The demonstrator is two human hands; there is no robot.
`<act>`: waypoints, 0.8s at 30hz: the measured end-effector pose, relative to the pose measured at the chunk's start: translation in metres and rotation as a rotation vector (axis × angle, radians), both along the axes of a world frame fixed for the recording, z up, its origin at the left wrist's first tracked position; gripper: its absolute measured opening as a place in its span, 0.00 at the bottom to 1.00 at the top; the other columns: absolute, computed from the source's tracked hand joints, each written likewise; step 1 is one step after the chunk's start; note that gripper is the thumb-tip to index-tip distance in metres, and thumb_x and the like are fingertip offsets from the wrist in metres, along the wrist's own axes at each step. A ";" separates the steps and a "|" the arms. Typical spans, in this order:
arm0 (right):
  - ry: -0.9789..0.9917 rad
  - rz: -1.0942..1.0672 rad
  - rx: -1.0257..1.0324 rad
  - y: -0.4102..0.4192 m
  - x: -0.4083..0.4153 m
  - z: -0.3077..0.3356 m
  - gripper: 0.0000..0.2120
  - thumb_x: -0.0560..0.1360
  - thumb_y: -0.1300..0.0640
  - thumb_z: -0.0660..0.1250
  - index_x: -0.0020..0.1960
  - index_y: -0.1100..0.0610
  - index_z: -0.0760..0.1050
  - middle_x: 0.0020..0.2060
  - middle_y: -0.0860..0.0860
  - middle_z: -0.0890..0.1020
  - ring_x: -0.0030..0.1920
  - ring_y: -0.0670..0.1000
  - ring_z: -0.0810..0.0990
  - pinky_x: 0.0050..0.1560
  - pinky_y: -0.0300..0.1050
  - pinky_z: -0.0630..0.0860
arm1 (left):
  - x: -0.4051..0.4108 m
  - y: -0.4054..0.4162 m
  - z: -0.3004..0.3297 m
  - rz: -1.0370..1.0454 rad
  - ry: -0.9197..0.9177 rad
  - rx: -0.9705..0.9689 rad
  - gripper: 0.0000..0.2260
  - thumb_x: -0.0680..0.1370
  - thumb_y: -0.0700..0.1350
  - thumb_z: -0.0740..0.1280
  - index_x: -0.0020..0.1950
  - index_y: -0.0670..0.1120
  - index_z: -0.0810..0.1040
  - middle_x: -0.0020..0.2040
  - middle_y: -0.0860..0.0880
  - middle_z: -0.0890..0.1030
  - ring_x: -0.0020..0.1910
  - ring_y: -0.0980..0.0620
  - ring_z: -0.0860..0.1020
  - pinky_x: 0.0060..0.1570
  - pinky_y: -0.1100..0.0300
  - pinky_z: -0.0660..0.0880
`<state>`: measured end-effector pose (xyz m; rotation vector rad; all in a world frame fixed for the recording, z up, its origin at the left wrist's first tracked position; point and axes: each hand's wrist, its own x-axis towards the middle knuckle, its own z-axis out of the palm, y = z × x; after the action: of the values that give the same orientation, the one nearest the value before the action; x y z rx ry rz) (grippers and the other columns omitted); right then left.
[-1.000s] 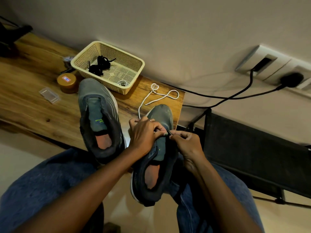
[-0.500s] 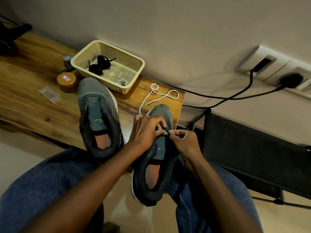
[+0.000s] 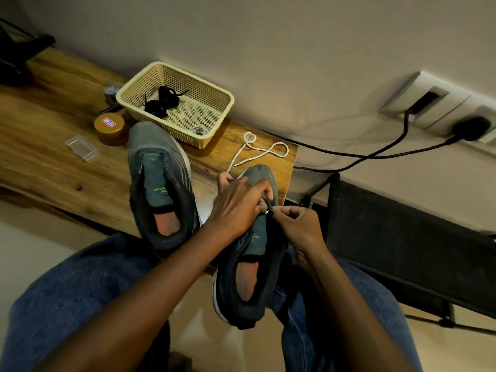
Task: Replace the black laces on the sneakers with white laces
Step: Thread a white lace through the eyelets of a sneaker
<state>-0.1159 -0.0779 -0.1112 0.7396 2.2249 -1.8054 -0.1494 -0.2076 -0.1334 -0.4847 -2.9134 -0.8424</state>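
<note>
Grey mesh sneaker with dark collar [image 3: 257,237], unlaced, lay toe-far over the near right edge of the wooden plank surface [image 3: 53,146]; left hand [image 3: 239,202] gripped its forefoot, fingers curled round the upper; right hand [image 3: 300,224] pinched the tip of the white cord lace [image 3: 257,151] at an eyelet; the lace's remainder lay looped on the surface just beyond the toe. Second matching grey sneaker [image 3: 161,183] stood to its left, unlaced. Cream perforated plastic basket [image 3: 214,103], farther off, held bundled black laces [image 3: 161,100].
</note>
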 end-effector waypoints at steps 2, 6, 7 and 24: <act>-0.004 0.006 0.004 0.000 0.000 -0.001 0.07 0.73 0.68 0.68 0.39 0.63 0.82 0.38 0.60 0.83 0.38 0.52 0.79 0.39 0.44 0.77 | 0.001 -0.002 0.000 -0.010 0.010 0.005 0.08 0.75 0.47 0.67 0.51 0.56 0.73 0.40 0.57 0.82 0.52 0.54 0.74 0.50 0.57 0.53; -0.001 0.023 0.036 0.001 0.000 -0.004 0.05 0.73 0.68 0.67 0.43 0.68 0.82 0.38 0.61 0.83 0.38 0.51 0.79 0.40 0.45 0.77 | 0.005 -0.001 -0.003 -0.011 0.029 -0.031 0.09 0.74 0.46 0.68 0.50 0.55 0.71 0.38 0.58 0.78 0.50 0.52 0.74 0.52 0.56 0.54; 0.000 0.025 0.038 0.001 0.000 -0.005 0.05 0.73 0.68 0.67 0.43 0.68 0.82 0.38 0.61 0.83 0.37 0.51 0.79 0.40 0.45 0.77 | 0.005 -0.001 -0.004 -0.005 0.041 -0.033 0.10 0.73 0.45 0.69 0.49 0.54 0.71 0.36 0.58 0.76 0.49 0.52 0.74 0.51 0.57 0.53; -0.046 0.072 0.109 0.001 -0.004 -0.004 0.05 0.70 0.69 0.67 0.42 0.63 0.80 0.28 0.50 0.79 0.28 0.45 0.75 0.32 0.39 0.74 | 0.013 0.009 -0.022 0.055 0.097 0.044 0.22 0.71 0.37 0.65 0.42 0.59 0.54 0.33 0.51 0.74 0.37 0.45 0.73 0.44 0.58 0.55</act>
<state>-0.1194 -0.0770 -0.1156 0.7037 2.3046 -1.6290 -0.1368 -0.1986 -0.1551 -0.4280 -2.7999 -0.8495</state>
